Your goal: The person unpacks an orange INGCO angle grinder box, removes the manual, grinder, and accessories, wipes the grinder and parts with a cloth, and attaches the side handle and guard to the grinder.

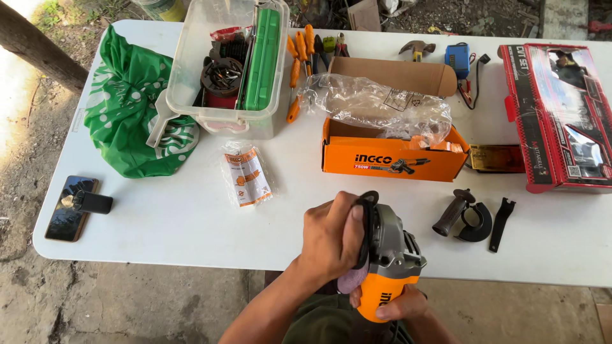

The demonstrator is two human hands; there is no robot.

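- The person's right hand (pixel 396 307) is wrapped around the orange body of an angle grinder (pixel 389 261), fingers curled shut on it, at the near edge of the white table (pixel 191 223).
- The left hand (pixel 333 237) lies against the tool's head, fingers closed over a dark disc (pixel 368 220) at the grey gear housing; a purplish round piece shows just below that hand.
- The grinder is held up over the table's front edge, head pointing away from the person, not resting on the surface.
- Just beyond it stands an open orange cardboard box (pixel 392 159) with crumpled clear plastic wrap (pixel 376 105) spilling over it.
- To the right lie a black side handle (pixel 451 212), a black guard (pixel 478 223) touching it and a flat black wrench (pixel 500 223) just beside.
- A red boxed set (pixel 558 114) sits at the far right.
- A clear tool case (pixel 223 70) holding a green box stands at the far left-centre, a green bag (pixel 131 102) beside it.
- A phone (pixel 70 207) lies near the left edge, a small leaflet packet (pixel 247 175) between it and the orange box.
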